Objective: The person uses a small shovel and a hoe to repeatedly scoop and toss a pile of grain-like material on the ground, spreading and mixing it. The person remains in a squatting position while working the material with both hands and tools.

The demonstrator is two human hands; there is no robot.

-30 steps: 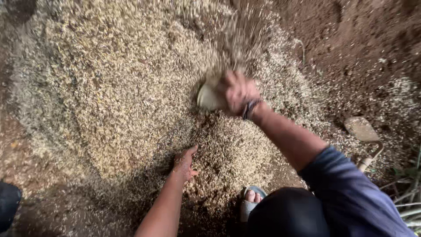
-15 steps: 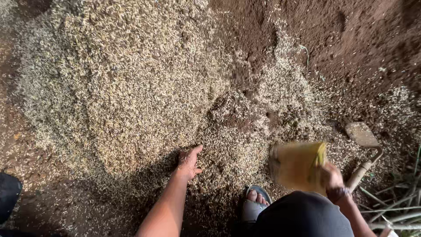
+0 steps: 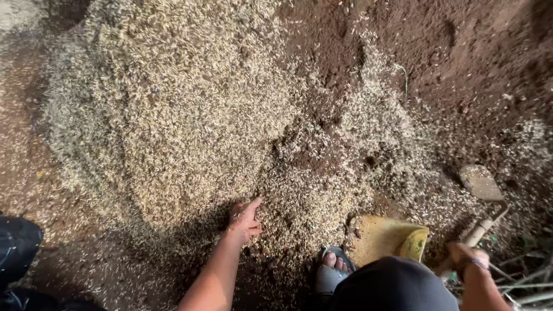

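Note:
A wide heap of pale husks (image 3: 167, 115) lies on dark brown soil (image 3: 461, 52). My left hand (image 3: 245, 219) rests flat on the near edge of the heap, fingers pointing away and holding nothing. A yellow scoop-like container (image 3: 386, 239) sits low on the husks beside my foot, its mouth facing the heap. My right hand (image 3: 461, 253) is at the container's right end and seems closed on it. My knee partly hides the grip.
A small trowel (image 3: 481, 184) with a wooden handle lies on the soil at the right, close to my right hand. My foot in a grey sandal (image 3: 331, 270) and my dark-clothed knee (image 3: 391, 285) fill the bottom. A dark object (image 3: 17, 242) sits lower left.
My right hand has swung the yellow container from up over the heap down and right to the ground beside my foot. My left hand has stayed on the husks.

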